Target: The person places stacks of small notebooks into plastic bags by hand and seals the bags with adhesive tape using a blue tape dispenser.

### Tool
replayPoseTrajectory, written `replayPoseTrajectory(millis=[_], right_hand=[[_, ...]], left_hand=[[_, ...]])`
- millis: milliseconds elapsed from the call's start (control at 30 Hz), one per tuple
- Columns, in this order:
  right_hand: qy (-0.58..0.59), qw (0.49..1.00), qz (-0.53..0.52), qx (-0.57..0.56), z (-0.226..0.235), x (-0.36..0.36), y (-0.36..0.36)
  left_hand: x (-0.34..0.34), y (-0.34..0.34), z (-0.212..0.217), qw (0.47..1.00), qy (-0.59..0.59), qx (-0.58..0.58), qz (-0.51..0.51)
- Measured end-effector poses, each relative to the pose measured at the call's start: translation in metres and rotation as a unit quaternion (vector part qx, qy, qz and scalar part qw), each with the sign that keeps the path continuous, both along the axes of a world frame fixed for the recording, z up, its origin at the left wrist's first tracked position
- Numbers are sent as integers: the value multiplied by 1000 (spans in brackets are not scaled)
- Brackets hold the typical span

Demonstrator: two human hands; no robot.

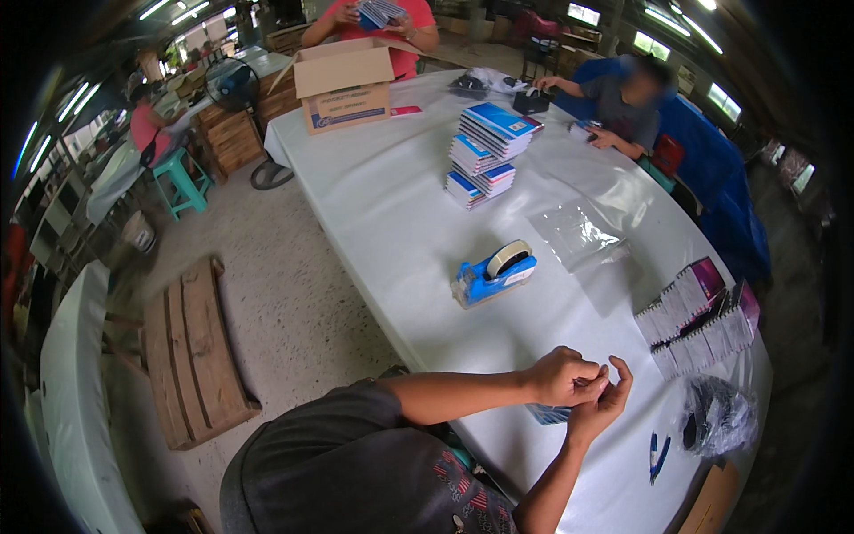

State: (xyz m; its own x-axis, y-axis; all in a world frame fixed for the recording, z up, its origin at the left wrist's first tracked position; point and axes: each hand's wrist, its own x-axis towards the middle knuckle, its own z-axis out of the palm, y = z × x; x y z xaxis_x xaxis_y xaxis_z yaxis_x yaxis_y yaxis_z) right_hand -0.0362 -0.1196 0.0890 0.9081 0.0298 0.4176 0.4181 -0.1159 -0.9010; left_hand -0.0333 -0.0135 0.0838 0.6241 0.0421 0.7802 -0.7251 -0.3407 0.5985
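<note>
Above the near part of the table, my left hand is closed with its fingers curled in. My right hand meets it fingertip to fingertip, its fingers bent and pinched. Whatever lies between the fingers is too small or hidden to make out. Just below my hands, a blue-patterned flat item lies on the table, mostly covered by them. A blue tape dispenser with a roll of tape stands farther off to the left. To the right of my hands rests a blue pen-like tool.
Stacked spiral notebooks stand mid-table, beyond a clear plastic sleeve. More notebooks and a crumpled plastic bag lie right. A cardboard box sits at the far edge; two people work across the white table.
</note>
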Motion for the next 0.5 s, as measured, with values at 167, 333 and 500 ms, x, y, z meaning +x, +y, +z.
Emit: replayPoseTrajectory(millis=[167, 333, 500], right_hand=[[-92, 994, -19, 55, 6, -6, -13], [-30, 999, -41, -16, -14, 8, -12], [-82, 996, -27, 31, -13, 3, -19]], left_hand=[[-3, -9, 18, 997, -78, -5, -19], [9, -9, -6, 999, -31, -2, -7], [5, -7, 4, 999, -39, 1, -26]])
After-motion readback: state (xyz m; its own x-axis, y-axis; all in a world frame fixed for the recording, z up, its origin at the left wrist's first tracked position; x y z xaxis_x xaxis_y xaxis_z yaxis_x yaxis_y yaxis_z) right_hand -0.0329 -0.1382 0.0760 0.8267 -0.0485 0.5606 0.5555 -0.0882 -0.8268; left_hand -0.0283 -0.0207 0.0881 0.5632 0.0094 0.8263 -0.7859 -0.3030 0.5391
